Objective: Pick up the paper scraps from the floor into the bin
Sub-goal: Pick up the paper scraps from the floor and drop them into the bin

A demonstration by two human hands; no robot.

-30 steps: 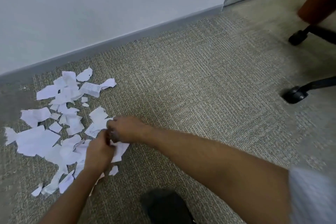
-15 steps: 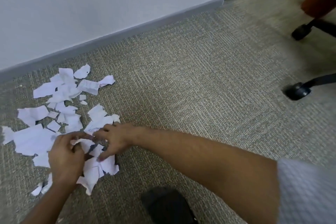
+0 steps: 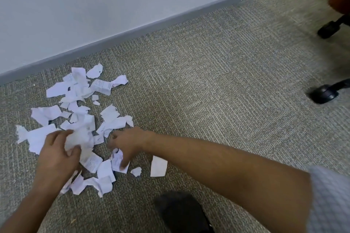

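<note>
Since half a second back, my left hand (image 3: 56, 155) has pulled away to the left with a crumpled wad of paper (image 3: 79, 139) in it, and my right hand (image 3: 126, 143) has slid down toward the nearer pieces, leaving a few of them spread apart where the two hands had been working together.

I see the paper scraps (image 3: 79, 100) lying on the carpet (image 3: 208, 100) in one loose patch that runs from the skirting board (image 3: 132, 30) down toward me, its long axis roughly away-and-near. The left grip is curled around the wad, thumb over the top. The right grip is apart, fingers spread and pointing down, with one fingertip resting on a printed scrap (image 3: 118, 161) just below it.

What the next pick turns on, I judge, is that the loose near pieces lie directly under and to the right of my right hand: a small torn bit (image 3: 136, 171) and a squarish white piece (image 3: 158, 166) sit just beside my right forearm, well apart from the left hand. The right hand is plainly nearer, and free.

No bin shows anywhere in view. A dark shoe (image 3: 181, 212) is at the bottom edge, and black chair castors (image 3: 323, 93) stand far off to the right.
</note>
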